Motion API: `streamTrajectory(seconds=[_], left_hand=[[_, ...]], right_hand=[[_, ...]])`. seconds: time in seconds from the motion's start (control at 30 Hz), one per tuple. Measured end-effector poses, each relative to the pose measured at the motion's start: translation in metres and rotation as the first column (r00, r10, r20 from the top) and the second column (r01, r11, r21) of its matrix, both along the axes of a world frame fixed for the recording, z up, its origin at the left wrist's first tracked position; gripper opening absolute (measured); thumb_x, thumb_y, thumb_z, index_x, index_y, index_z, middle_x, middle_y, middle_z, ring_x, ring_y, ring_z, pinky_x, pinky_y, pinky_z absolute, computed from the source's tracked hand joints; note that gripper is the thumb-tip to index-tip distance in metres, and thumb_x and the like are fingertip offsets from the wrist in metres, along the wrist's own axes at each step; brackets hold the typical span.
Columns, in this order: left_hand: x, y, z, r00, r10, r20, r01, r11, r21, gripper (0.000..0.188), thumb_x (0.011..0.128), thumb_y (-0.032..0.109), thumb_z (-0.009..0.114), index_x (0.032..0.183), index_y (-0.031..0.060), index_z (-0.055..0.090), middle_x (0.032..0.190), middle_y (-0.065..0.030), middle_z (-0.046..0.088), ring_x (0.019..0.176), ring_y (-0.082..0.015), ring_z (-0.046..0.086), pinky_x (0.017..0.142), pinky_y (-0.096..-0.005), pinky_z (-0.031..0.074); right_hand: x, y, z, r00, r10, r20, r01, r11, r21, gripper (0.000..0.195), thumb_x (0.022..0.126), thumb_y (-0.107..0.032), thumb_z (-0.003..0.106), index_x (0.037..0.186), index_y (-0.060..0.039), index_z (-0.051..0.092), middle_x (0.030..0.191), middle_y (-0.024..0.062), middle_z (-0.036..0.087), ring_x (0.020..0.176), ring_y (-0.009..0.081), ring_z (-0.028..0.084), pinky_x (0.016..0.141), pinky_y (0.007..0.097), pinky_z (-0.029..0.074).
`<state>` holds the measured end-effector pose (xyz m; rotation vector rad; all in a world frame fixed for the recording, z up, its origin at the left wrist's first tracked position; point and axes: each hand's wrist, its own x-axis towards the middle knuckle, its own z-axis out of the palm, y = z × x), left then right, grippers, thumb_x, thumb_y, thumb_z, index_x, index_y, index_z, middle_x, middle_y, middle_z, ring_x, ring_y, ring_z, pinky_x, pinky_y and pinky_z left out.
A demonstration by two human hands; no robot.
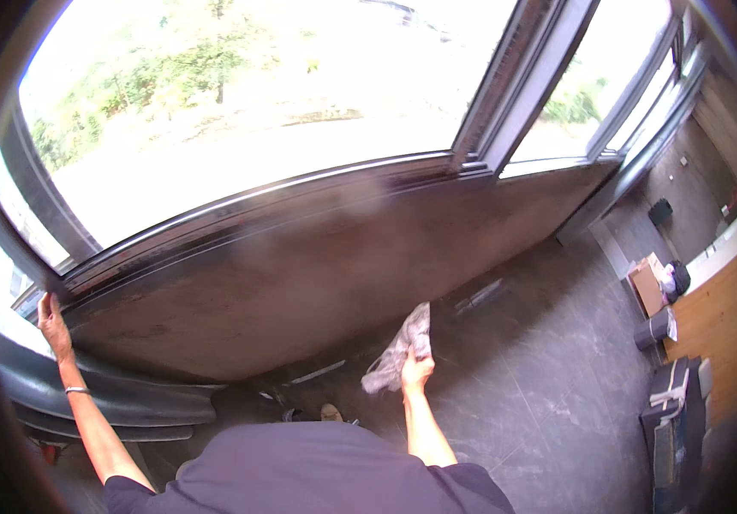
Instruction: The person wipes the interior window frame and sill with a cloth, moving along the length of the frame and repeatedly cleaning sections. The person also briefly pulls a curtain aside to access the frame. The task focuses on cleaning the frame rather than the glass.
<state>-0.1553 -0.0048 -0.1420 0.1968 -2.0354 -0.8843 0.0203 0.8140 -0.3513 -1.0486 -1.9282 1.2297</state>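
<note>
A crumpled greyish cloth (402, 354) hangs from my right hand (417, 370), whose fingers are closed on it in front of my body, above the floor. On the far left, my left hand (54, 326) is raised to the lower corner of the window frame (63, 283); its fingers touch or nearly touch the frame, and I cannot tell whether they grip it. A band circles my left wrist. The large window pane (265, 128) stands before me, above a brown wall panel (291, 276).
A grey curtain (118, 392) bunches at the lower left. On the right stand a wooden-topped counter (715, 321), a cardboard box (648, 286), a dark cylindrical container (652, 330) and dark chairs or cases (670, 411). Pale strips lie on the grey floor (522, 385) along the wall.
</note>
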Motion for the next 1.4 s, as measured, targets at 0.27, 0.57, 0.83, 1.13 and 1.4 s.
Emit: streamTrajectory(seconds=[0.27,0.57,0.83,1.13,1.4], left_hand=[[0.024,0.229,0.072,0.995,0.098,0.026,-0.094,0.988,-0.123,0.023,0.088,0.015,0.066,0.106,-0.0005,0.064,0.096,-0.0167,0.067,0.088,-0.0251,0.067,0.08,-0.033,0.051],[0.048,0.239,0.092,1.0,0.015,-0.022,-0.012,0.991,0.133,0.011,0.086,0.005,0.065,0.095,-0.0004,0.062,0.086,-0.0158,0.068,0.084,-0.0318,0.067,0.073,-0.0362,0.051],[0.058,0.185,0.098,0.992,-0.012,-0.124,0.003,0.997,-0.072,0.024,0.088,-0.005,0.05,0.107,0.0022,0.063,0.091,-0.0098,0.063,0.082,-0.0194,0.061,0.076,-0.0275,0.049],[0.093,0.014,0.076,0.893,0.385,-0.233,-0.38,0.923,0.067,0.054,0.087,0.002,0.055,0.139,0.0014,0.041,0.119,-0.0164,0.06,0.09,-0.0173,0.06,0.084,-0.03,0.052],[0.142,-0.025,0.105,0.705,0.582,-0.404,-0.708,0.61,-0.357,0.041,0.092,0.009,0.056,0.131,-0.0023,0.049,0.125,-0.02,0.059,0.113,-0.032,0.059,0.099,-0.0381,0.045]], right_hand=[[0.023,-0.058,0.015,0.991,0.129,0.023,-0.126,0.984,-0.124,0.035,0.08,-0.008,0.072,0.107,0.0123,0.063,0.106,0.0261,0.067,0.096,0.034,0.065,0.087,0.0408,0.049],[0.034,-0.06,0.014,0.956,0.27,0.118,-0.277,0.96,0.043,0.044,0.082,-0.012,0.071,0.115,0.0148,0.057,0.116,0.0296,0.062,0.106,0.0376,0.06,0.096,0.0409,0.044],[0.026,-0.076,0.034,0.874,0.464,0.142,-0.485,0.84,0.242,0.041,0.082,-0.017,0.07,0.111,0.0104,0.063,0.109,0.0275,0.066,0.102,0.0373,0.063,0.09,0.0398,0.046],[0.005,-0.183,0.138,0.443,0.896,-0.038,-0.891,0.444,0.095,0.035,0.087,-0.002,0.054,0.121,0.0076,0.059,0.113,0.0161,0.067,0.104,0.0221,0.062,0.091,0.0281,0.044],[-0.02,-0.241,0.19,0.133,0.925,-0.355,-0.987,0.156,0.036,0.035,0.084,0.013,0.042,0.112,0.0085,0.062,0.113,0.0095,0.064,0.105,0.019,0.058,0.096,0.0304,0.042]])
